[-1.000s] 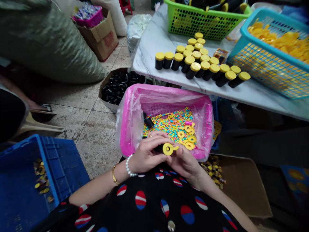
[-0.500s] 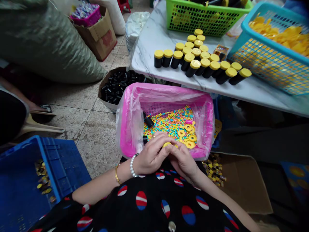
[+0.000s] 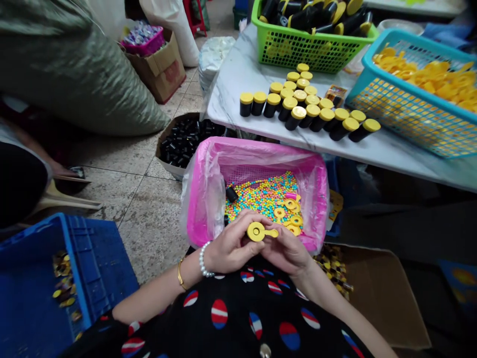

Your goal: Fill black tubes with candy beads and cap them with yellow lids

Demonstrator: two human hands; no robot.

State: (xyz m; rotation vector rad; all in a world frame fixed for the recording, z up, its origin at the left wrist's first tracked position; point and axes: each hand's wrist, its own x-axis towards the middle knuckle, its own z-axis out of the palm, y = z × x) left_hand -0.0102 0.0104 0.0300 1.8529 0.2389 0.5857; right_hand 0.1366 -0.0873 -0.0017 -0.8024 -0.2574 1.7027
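My left hand (image 3: pixel 231 244), with a pearl bracelet at its wrist, is closed around a round yellow cap with a tab (image 3: pixel 256 231). The cap faces up and its tab points right; whatever lies under it is hidden by the fingers. My right hand (image 3: pixel 286 251) is cupped close against the left, fingers curled below the tab, and what they grip is out of sight. Just beyond the hands, a pink basket (image 3: pixel 257 147) lined with clear plastic holds small colourful beads (image 3: pixel 257 194), loose yellow ring-shaped pieces (image 3: pixel 296 221) and a black tube (image 3: pixel 231 194).
Yellow-capped black tubes (image 3: pixel 289 107) stand in rows on the marbled table (image 3: pixel 227 82). Behind them are a green basket (image 3: pixel 294 49) and a blue basket (image 3: pixel 413 94) of yellow pieces. A box of black tubes (image 3: pixel 184 141), a blue crate (image 3: pixel 95 258) and a cardboard box (image 3: pixel 383 293) surround me.
The yellow cap, mostly covered by my fingers before, now shows its whole face and tab. My hands have parted slightly around it. The view has tilted up a little.
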